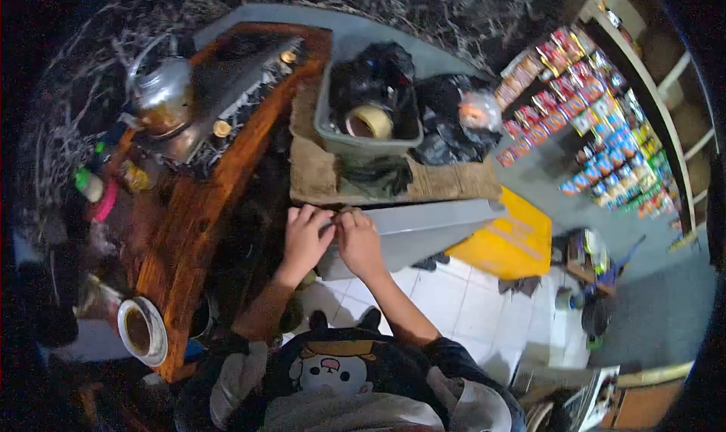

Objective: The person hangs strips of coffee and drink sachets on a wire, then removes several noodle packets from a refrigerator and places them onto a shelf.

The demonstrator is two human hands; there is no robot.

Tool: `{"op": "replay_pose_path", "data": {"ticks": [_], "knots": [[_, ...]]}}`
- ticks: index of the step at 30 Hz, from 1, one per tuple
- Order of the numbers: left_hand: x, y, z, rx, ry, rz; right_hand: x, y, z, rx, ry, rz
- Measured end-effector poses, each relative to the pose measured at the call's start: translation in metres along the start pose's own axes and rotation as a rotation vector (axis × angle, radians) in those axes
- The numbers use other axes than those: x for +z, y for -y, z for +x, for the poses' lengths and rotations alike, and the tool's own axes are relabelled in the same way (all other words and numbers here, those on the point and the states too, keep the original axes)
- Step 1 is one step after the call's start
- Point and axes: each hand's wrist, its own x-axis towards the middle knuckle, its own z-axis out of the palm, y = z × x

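My left hand (304, 241) and my right hand (358, 239) are close together at the left end of a long grey box-like thing (431, 231). Both sets of fingers are bent inward. Something small and dark shows between the fingertips, too hidden to name. Just beyond the hands lies a brown, cardboard-like surface (454, 181). A dark folded cloth (374, 176) rests on it. Behind the cloth stands a grey plastic bin (370, 146) with a black bag (374, 73) and a roll of tape (370, 122) inside.
On the left, a wooden counter (181, 254) carries a metal kettle (162, 99) by a stove and a plate of brown sauce (144, 330). Beside the bin is a black plastic bag (454, 129). A yellow crate (507, 235) stands right; snack packets (597, 122) hang beyond.
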Motion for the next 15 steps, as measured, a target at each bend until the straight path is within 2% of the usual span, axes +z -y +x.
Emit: {"op": "replay_pose_path", "data": {"ticks": [2,4,8,10,12,15], "knots": [[-0.008,-0.002,-0.007,0.016,0.127,-0.086,-0.015,0.005,-0.016,-0.009,-0.014,0.018],[-0.008,-0.002,-0.022,-0.121,0.363,-0.501,-0.033,0.013,-0.039,0.044,0.133,0.068],[0.013,-0.020,-0.055,0.037,0.672,-0.852,-0.069,0.011,-0.092,0.083,0.209,0.157],[0.028,-0.040,-0.064,0.110,0.782,-0.931,-0.094,0.009,-0.108,0.148,0.230,0.204],[0.040,-0.068,-0.070,0.103,0.869,-0.983,-0.124,0.015,-0.124,0.284,0.274,0.265],[0.059,-0.103,-0.077,0.197,0.955,-0.968,-0.156,0.016,-0.147,0.444,0.232,0.297]]}}
